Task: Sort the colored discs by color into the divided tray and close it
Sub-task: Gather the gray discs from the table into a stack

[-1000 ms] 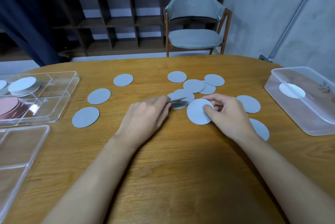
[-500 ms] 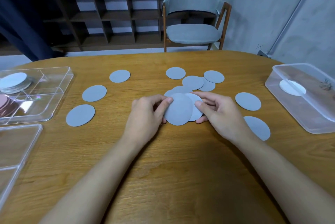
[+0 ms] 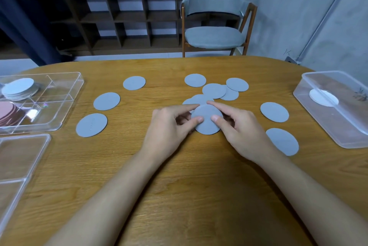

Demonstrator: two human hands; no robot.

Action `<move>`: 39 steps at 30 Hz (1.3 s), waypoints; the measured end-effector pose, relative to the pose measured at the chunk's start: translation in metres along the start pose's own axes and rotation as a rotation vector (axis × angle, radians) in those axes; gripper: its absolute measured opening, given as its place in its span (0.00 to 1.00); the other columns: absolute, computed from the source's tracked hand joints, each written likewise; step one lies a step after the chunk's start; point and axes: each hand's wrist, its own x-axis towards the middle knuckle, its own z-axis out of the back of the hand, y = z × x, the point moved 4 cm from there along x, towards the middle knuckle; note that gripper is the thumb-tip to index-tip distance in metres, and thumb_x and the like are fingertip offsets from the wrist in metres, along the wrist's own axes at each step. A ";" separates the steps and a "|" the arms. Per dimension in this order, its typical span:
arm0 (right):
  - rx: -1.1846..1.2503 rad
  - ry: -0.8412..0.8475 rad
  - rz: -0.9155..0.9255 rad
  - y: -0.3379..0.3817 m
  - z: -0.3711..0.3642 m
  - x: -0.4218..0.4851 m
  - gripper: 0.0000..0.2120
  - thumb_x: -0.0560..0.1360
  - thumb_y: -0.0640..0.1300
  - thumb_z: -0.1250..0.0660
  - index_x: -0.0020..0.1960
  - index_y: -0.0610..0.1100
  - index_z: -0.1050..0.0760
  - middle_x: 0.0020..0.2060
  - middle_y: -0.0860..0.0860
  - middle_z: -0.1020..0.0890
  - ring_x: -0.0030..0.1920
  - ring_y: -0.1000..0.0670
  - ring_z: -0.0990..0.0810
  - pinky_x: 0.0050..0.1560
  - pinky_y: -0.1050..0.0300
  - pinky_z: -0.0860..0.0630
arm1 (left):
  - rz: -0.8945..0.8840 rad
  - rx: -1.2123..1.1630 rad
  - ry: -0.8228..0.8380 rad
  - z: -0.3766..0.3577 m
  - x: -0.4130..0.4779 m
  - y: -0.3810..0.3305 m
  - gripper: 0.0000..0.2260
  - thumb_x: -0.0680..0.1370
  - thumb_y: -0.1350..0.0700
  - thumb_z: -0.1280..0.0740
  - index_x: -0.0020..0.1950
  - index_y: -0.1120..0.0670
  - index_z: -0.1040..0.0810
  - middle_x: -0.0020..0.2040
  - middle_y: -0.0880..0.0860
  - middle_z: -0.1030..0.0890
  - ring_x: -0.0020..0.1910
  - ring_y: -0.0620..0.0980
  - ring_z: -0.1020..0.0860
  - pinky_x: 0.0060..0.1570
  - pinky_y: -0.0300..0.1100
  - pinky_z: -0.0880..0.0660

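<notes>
Both hands hold a small stack of grey discs (image 3: pixel 207 121) at the middle of the wooden table. My left hand (image 3: pixel 169 128) pinches its left edge and my right hand (image 3: pixel 241 132) pinches its right edge, thumbs on top. Several more grey discs lie loose around them, such as one at the left (image 3: pixel 91 125), one at the right (image 3: pixel 274 112) and an overlapping cluster (image 3: pixel 214 90) behind the hands. The clear divided tray (image 3: pixel 65 110) stands at the far left, with a pile of pale discs (image 3: pixel 19 87) in a back compartment and pink discs (image 3: pixel 7 112) in a nearer one.
The tray's clear lid (image 3: pixel 22 164) lies flat at the near left edge. A clear plastic tub (image 3: pixel 326 124) with a white disc (image 3: pixel 323 97) inside stands at the right. A grey chair (image 3: pixel 215 36) and dark shelving stand beyond the table's far edge.
The two hands have brought separate grey discs together into one stack held between them. My right hand's disc slid left under the one in my left hand.
</notes>
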 end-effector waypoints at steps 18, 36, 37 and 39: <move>-0.063 -0.126 -0.089 -0.020 0.020 0.008 0.16 0.82 0.41 0.35 0.68 0.50 0.20 0.46 0.59 0.16 0.45 0.63 0.22 0.44 0.74 0.31 | -0.008 0.443 0.116 -0.012 0.031 0.020 0.24 0.77 0.42 0.26 0.71 0.48 0.20 0.69 0.47 0.19 0.70 0.52 0.26 0.67 0.44 0.30; -0.044 -0.135 -0.172 -0.028 0.016 0.009 0.16 0.82 0.44 0.34 0.69 0.50 0.20 0.36 0.55 0.20 0.37 0.59 0.24 0.39 0.69 0.32 | 0.164 0.118 0.035 0.012 0.019 0.025 0.11 0.68 0.44 0.17 0.47 0.46 0.12 0.49 0.43 0.17 0.43 0.42 0.19 0.51 0.37 0.21; -0.045 -0.134 -0.170 -0.027 0.016 0.008 0.16 0.82 0.44 0.34 0.69 0.50 0.21 0.36 0.54 0.19 0.37 0.59 0.24 0.40 0.68 0.31 | 0.184 0.101 0.021 0.010 0.019 0.027 0.09 0.69 0.47 0.18 0.45 0.47 0.12 0.47 0.45 0.16 0.40 0.43 0.19 0.51 0.41 0.20; -0.041 -0.135 -0.170 -0.027 0.015 0.008 0.17 0.82 0.44 0.34 0.69 0.50 0.21 0.38 0.49 0.18 0.37 0.58 0.25 0.40 0.68 0.30 | 0.253 0.015 0.019 0.008 0.020 0.031 0.05 0.72 0.54 0.19 0.45 0.48 0.13 0.44 0.49 0.14 0.38 0.44 0.18 0.51 0.45 0.18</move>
